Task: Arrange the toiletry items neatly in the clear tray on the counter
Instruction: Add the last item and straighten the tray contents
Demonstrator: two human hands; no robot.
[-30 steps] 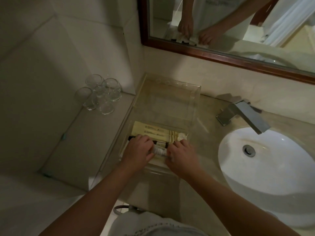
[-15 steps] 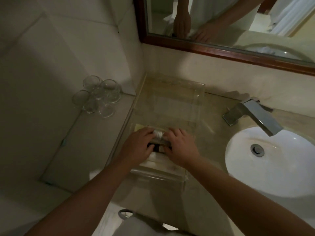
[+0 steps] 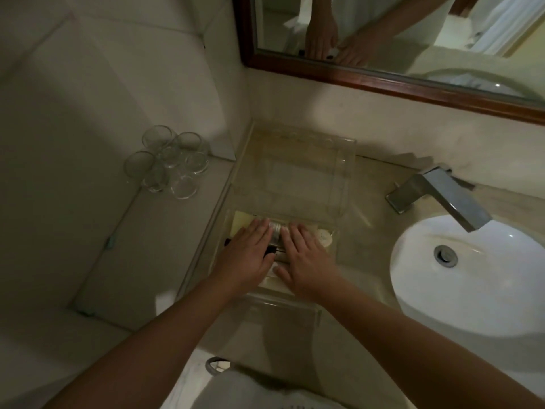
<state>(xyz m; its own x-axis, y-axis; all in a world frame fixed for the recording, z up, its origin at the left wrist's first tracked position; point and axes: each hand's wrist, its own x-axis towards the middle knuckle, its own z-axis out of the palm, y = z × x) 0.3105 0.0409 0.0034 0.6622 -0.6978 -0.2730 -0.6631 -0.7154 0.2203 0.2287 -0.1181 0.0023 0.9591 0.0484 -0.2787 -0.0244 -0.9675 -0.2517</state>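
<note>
A clear tray (image 3: pixel 343 178) lies on the beige counter, left of the sink. In its near half lie toiletry items: pale yellow sachets (image 3: pixel 242 221), a small clear bottle (image 3: pixel 276 230) with a silvery band, a dark-capped item (image 3: pixel 270 250) and a whitish round piece (image 3: pixel 324 236). My left hand (image 3: pixel 246 256) and my right hand (image 3: pixel 306 261) lie flat, fingers straight, side by side on these items, with the small bottle between the fingertips. Most of the items are hidden under the hands.
Several upturned glasses (image 3: pixel 169 166) stand on the lower ledge at left. A square metal tap (image 3: pixel 442 193) and white basin (image 3: pixel 472 267) are at right. A wood-framed mirror (image 3: pixel 383 84) hangs on the back wall. The tray's far half holds nothing.
Both hands have gone from curled round the small bottle to flat with straight fingers. They have moved a little farther into the tray, pushing the items along.
</note>
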